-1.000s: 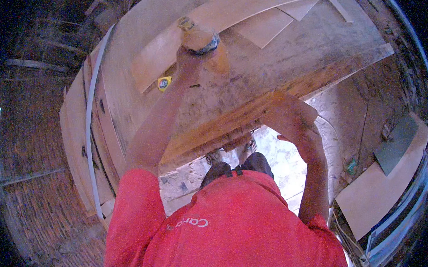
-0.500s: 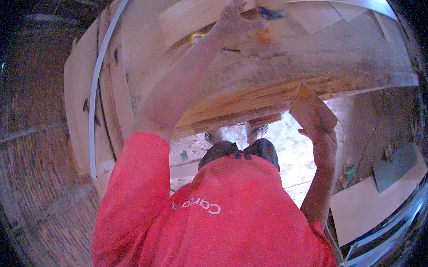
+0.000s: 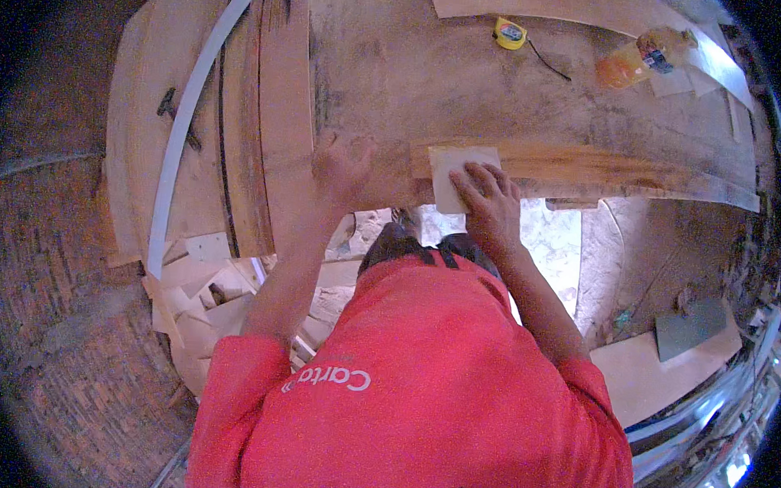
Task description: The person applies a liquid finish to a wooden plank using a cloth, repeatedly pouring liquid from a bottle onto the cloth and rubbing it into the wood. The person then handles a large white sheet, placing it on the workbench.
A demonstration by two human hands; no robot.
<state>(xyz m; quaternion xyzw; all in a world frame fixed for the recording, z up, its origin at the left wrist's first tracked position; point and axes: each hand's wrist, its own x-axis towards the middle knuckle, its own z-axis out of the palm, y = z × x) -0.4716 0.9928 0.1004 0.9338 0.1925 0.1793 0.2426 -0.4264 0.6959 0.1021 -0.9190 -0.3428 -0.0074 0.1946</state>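
Here at the middle of the frame, the person's right hand (image 3: 493,210) has hold of a thin, pale, roughly square sheet (image 3: 447,178), fingers curled over its right-hand part; the thumb's exact place I can't make out from here. The sheet lies over the left part of a long orange-brown wooden plank (image 3: 597,171), which runs along the near edge of a broad, dusty brown wooden worktop (image 3: 399,77).

Over to the left hand (image 3: 345,166), left of centre: nothing in its grasp, fingers and thumb spread apart, right by the worktop's near edge and well apart from the sheet. Whether the palm bears on the wood, I can't tell.

At upper centre sits a yellow tape measure (image 3: 510,35), a black cord trailing rightward from it. Upper right, a clear plastic bottle with orange contents (image 3: 625,65) lies on its side. Off to the upper left, a dark hammer-shaped tool (image 3: 182,118) rests beside a long, curved white strip (image 3: 176,158). Down at lower right, a dark grey-green rectangular sheet (image 3: 691,330) lies on a pale brown board (image 3: 635,372).
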